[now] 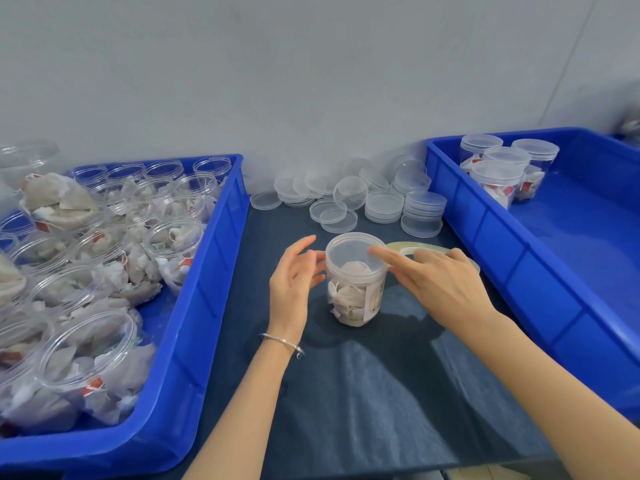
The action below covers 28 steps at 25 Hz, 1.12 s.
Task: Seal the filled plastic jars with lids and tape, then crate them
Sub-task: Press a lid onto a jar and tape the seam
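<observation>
Jar (355, 282) lidded, upright on mat; right hand (440, 282) forefinger presses lid (353, 252), left hand (294, 275) relaxed beside

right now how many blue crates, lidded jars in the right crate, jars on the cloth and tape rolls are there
blue crates: 2
lidded jars in the right crate: 4
jar on the cloth: 1
tape roll: 1
total: 8
</observation>
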Each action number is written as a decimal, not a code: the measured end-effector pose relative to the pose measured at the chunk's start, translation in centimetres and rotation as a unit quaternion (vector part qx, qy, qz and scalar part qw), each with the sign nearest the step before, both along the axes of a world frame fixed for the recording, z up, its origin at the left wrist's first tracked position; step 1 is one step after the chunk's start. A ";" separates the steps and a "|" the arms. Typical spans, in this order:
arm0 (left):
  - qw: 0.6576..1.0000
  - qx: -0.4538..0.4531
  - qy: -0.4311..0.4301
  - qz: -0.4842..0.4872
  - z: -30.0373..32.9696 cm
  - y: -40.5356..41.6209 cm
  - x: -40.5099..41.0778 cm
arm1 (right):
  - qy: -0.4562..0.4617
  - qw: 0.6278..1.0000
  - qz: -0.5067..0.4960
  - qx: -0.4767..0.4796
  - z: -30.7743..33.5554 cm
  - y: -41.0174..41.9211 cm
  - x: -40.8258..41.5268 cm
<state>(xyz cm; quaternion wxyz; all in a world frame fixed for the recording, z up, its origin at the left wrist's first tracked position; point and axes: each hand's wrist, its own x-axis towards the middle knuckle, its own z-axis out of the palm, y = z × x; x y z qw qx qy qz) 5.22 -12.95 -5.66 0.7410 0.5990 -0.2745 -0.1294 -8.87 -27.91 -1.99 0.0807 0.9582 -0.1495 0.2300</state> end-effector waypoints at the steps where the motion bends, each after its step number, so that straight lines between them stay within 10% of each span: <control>1: 0.999 0.017 -0.039 -0.027 -0.1 0.2 -0.5 | 0.001 1.000 0.000 0.000 0.1 0.1 0.0; 4: 0.979 0.107 -0.170 -0.046 -0.5 -1.0 -2.6 | -0.017 1.000 0.002 -0.014 0.2 0.4 0.0; 10: 0.975 0.126 -0.166 0.082 -0.4 -3.5 -2.6 | 0.086 0.995 -0.055 0.004 0.9 -0.6 -1.3; 28: 0.947 0.169 -0.108 -0.251 1.0 -1.1 1.9 | 0.178 0.977 -0.008 0.121 1.9 -5.3 3.0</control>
